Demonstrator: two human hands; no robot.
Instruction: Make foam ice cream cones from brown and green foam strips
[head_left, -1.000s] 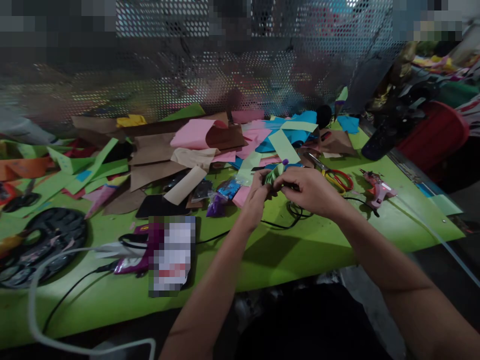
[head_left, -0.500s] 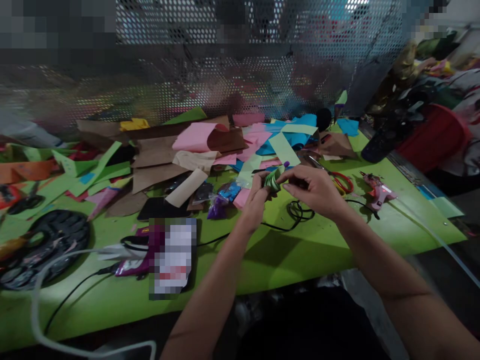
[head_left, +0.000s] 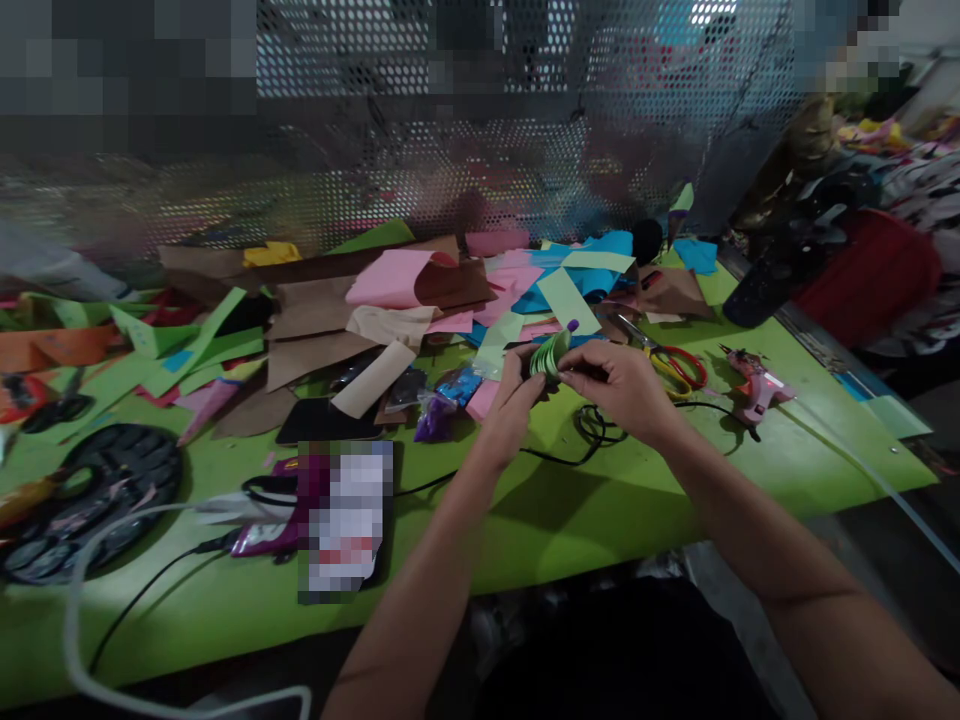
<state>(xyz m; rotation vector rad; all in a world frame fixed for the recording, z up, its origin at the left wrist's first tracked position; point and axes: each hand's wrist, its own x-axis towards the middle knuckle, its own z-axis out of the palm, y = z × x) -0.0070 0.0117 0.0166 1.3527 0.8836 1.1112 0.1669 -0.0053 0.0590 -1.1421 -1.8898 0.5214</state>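
Observation:
Between my hands, above the middle of the table, is a small green ribbed piece (head_left: 551,354), seemingly coiled or pleated paper. A purple tip (head_left: 573,326) shows at its upper end. My left hand (head_left: 517,394) is closed around its lower left side, with the thumb pressed on the ridges. From the right, my right hand (head_left: 611,380) pinches at the piece's edge with thumb and fingertips; the exact grip is partly hidden by the fingers. Just right of that hand lie scissors (head_left: 686,368) with red and yellow handles.
A pink glue gun (head_left: 754,390) lies at the right, its black cord (head_left: 592,440) looping below my hands. Coloured paper, brown sheets (head_left: 315,305) and small bags of purple bits (head_left: 435,415) cover the back. A black segmented tray (head_left: 127,490) is at the left.
My right hand has moved slightly left and down, its fingertips now against the green piece. More of the scissors shows. My left hand keeps its hold.

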